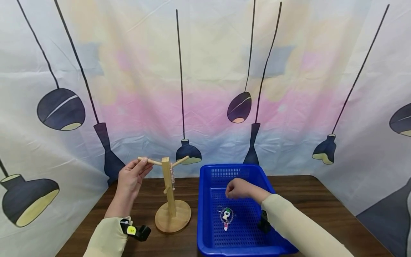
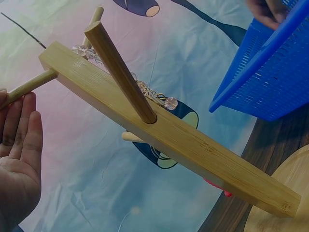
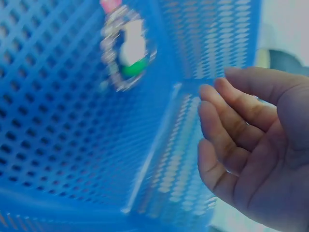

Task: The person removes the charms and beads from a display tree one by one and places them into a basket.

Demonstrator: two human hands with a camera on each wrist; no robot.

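My left hand (image 1: pixel 131 178) pinches an upper peg (image 1: pixel 149 161) of a wooden peg stand (image 1: pixel 169 189) between thumb and fingers. From another peg of that stand hangs a pink beaded chain (image 1: pixel 172 176), whose clear beads also show in the left wrist view. Over the blue plastic basket (image 1: pixel 199 214) is my right hand (image 1: pixel 239 188), its fingers loosely curled with nothing in them, as the right wrist view (image 3: pixel 251 130) shows. A beaded keychain (image 1: pixel 226 215) with a white and green charm and a pink end lies on the basket floor below it.
The stand's round base (image 1: pixel 173 223) rests on a dark wooden table (image 1: pixel 292 189), left of the basket. Behind the table hangs a curtain (image 1: pixel 212 71) printed with lamps. The basket's raised walls surround the keychain.
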